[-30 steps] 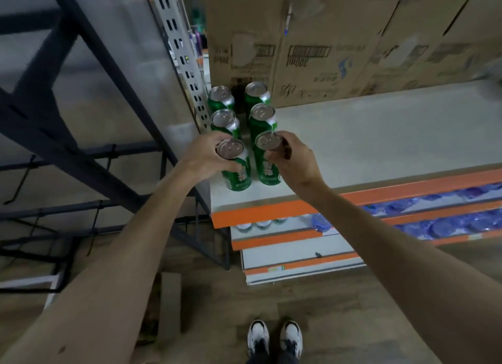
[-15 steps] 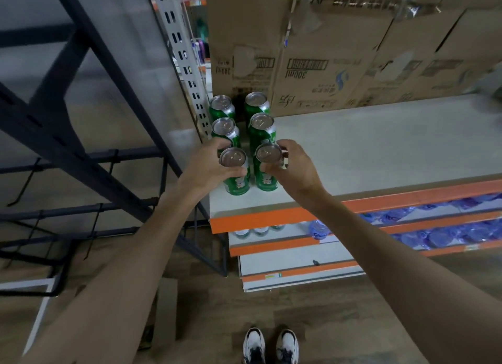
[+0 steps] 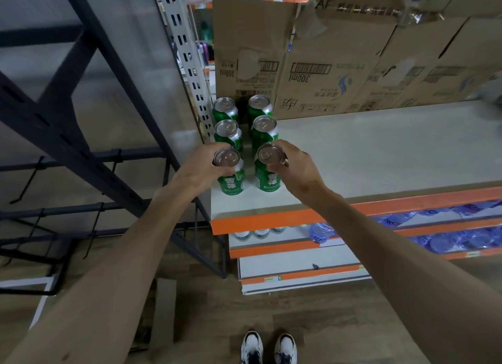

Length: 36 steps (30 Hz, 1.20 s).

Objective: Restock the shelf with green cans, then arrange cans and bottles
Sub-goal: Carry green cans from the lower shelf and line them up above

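Putting green cans on the shelf [image 3: 380,157] is the step now. The left hand [image 3: 201,168] grips the top of the front left can [image 3: 231,183] and the right hand [image 3: 297,169] grips the front right can [image 3: 267,183], both upright near the shelf's front edge, just in front of four more cans [image 3: 264,125]. Next, I think, both hands should let go softly so nothing tips, then get more cans.

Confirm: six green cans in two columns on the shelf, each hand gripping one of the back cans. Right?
No. In the head view the left hand grips the front-left can and the right hand the front-right can, nearest the shelf edge, not back ones. Rest holds.
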Tool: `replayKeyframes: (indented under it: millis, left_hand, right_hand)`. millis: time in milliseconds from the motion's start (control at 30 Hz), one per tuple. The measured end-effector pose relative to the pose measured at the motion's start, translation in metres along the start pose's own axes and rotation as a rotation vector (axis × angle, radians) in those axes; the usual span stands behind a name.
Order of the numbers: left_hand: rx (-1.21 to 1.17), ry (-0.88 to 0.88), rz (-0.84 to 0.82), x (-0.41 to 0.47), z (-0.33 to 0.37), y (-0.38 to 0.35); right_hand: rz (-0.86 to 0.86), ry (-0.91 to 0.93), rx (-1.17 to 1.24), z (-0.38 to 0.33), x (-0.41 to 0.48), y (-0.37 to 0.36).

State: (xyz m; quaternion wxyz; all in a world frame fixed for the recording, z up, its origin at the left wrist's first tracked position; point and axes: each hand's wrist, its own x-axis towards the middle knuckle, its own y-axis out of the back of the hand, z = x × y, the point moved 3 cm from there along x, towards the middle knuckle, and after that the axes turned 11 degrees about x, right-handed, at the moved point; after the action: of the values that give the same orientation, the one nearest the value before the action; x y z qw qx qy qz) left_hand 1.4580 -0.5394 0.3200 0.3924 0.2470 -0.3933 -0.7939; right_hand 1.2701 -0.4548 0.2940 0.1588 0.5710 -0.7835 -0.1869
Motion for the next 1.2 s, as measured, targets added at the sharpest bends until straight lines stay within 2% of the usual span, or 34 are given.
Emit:
replayKeyframes:
  millis: [200,633,900,1067,1133,1200]
  left_hand:
    - [-0.006,0.009,0.002,0.002,-0.003,0.001]
    - [0.031,0.005,-0.064,0.003,-0.004,0.006]
    - [0.033,0.016,0.008,-0.001,-0.006,0.003]
    - [0.007,0.052,-0.037,-0.001,-0.007,-0.001]
    - [0.035,0.041,0.021,-0.003,-0.002,0.002]
    - [0.135,0.001,0.179,-0.007,0.012,0.009]
  right_hand:
    - [0.054,-0.022,0.013,-0.002,-0.001,-0.003]
    - [0.039,-0.06,-0.042,-0.002,-0.001,-0.004]
    - [0.043,-0.065,-0.048,-0.005,-0.003,-0.003]
    - [0.022,-0.063,-0.044,-0.007,-0.005,-0.003]
    - [0.004,-0.039,-0.005,-0.01,-0.009,-0.002]
    - [0.03,-0.035,0.014,-0.013,-0.015,0.003]
